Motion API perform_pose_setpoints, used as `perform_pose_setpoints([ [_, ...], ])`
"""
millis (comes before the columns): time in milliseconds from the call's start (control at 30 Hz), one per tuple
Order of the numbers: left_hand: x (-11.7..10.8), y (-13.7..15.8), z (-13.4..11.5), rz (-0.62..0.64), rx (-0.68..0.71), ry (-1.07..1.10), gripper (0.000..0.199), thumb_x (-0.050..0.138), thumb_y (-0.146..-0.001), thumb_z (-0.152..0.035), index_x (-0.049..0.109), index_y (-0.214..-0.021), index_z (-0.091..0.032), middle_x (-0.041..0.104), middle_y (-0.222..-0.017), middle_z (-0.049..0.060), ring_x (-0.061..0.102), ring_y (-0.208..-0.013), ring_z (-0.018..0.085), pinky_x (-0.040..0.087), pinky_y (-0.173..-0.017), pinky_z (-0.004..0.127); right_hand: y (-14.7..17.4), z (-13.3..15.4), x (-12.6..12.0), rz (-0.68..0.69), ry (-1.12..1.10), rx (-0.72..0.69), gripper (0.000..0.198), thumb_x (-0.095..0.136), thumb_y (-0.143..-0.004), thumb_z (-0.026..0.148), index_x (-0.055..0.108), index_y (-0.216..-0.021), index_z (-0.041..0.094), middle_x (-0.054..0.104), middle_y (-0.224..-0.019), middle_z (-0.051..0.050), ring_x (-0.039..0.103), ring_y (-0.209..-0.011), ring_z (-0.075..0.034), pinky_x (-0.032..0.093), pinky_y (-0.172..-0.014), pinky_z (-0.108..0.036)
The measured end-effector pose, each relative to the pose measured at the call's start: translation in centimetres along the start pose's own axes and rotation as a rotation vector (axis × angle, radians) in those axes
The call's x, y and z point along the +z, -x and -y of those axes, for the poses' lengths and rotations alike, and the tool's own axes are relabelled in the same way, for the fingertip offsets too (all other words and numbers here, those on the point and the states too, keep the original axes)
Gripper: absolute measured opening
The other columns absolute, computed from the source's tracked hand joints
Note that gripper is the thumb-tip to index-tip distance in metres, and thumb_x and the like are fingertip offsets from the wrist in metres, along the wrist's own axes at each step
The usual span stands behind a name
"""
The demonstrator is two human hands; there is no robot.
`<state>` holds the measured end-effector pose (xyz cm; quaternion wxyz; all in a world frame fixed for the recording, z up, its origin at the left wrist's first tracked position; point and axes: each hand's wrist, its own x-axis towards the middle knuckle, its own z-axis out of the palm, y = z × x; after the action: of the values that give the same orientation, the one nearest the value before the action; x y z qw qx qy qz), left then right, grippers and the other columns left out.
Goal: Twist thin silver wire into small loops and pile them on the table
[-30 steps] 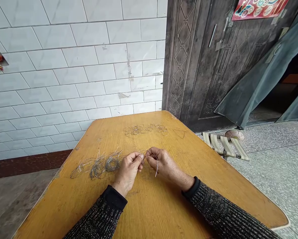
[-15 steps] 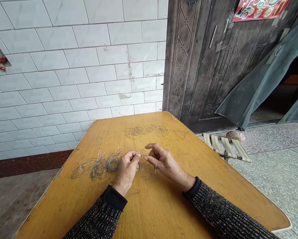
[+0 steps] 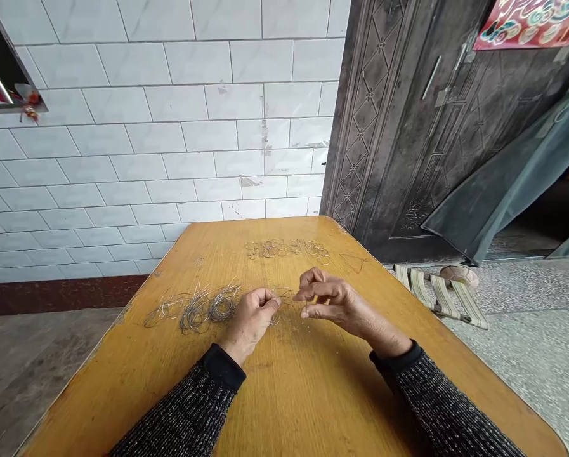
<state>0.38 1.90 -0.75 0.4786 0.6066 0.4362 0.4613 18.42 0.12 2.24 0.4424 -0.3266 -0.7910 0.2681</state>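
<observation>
My left hand (image 3: 253, 317) is closed in a pinch over the middle of the table. Between its thumb and forefinger is a thin wire (image 3: 287, 292), which reaches out toward the right in a loose curve. Just right of that wire, my right hand (image 3: 329, 301) hovers with thumb and fingers apart; whether a strand touches its fingertips is hard to make out. Several tangled coils of grey wire (image 3: 196, 311) lie left of my left hand. Part of another small coil (image 3: 274, 317) shows beneath the left fingertips.
Toward the far edge of the wooden table (image 3: 274, 406) lie several small wire rings (image 3: 284, 247) and a bent wire triangle (image 3: 353, 260). A white tiled wall (image 3: 170, 139) stands behind. On the right are a dark carved door (image 3: 389, 146) and a low striped-strap stool (image 3: 443, 295).
My right hand has moved away from the left, and its fingers have spread off the wire. My left hand keeps its pinch. The whole view has shifted slightly left.
</observation>
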Motion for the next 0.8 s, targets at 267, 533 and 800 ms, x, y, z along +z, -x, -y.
perform_pose_setpoints([
  [267, 0.5, 0.5, -0.3, 0.046, 0.153, -0.210, 0.016, 0.056, -0.066, -0.025, 0.052, -0.053, -0.017, 0.043, -0.047, -0.004, 0.036, -0.046, 0.009, 0.025, -0.046, 0.021, -0.2, 0.1, 0.3, -0.058, -0.295, 0.169, 0.026, 0.071, -0.060, 0.039, 0.060, -0.056, 0.016, 0.052, -0.056, 0.002, 0.046, -0.053, -0.009, 0.036, -0.052, -0.023],
  [533, 1.7, 1.8, -1.2, 0.077, 0.218, -0.263, 0.012, 0.057, -0.066, -0.019, 0.056, -0.054, -0.018, 0.051, -0.050, -0.001, 0.042, -0.050, 0.012, 0.029, -0.050, 0.023, -0.4, -0.4, 1.6, -0.273, -0.427, 0.266, 0.024, 0.064, -0.068, 0.038, 0.055, -0.062, 0.016, 0.044, -0.044, 0.006, 0.036, -0.039, -0.005, 0.030, -0.039, -0.018],
  [800, 1.2, 1.0, -0.3, 0.045, -0.282, 0.370, 0.019, 0.066, -0.061, -0.029, 0.054, -0.062, -0.014, 0.049, -0.055, -0.004, 0.039, -0.043, 0.004, 0.029, -0.042, 0.018, -0.5, 0.2, 2.9, -0.437, -0.428, 0.261, 0.024, 0.060, -0.072, 0.039, 0.059, -0.074, 0.016, 0.050, -0.050, 0.004, 0.043, -0.041, -0.006, 0.036, -0.039, -0.019],
])
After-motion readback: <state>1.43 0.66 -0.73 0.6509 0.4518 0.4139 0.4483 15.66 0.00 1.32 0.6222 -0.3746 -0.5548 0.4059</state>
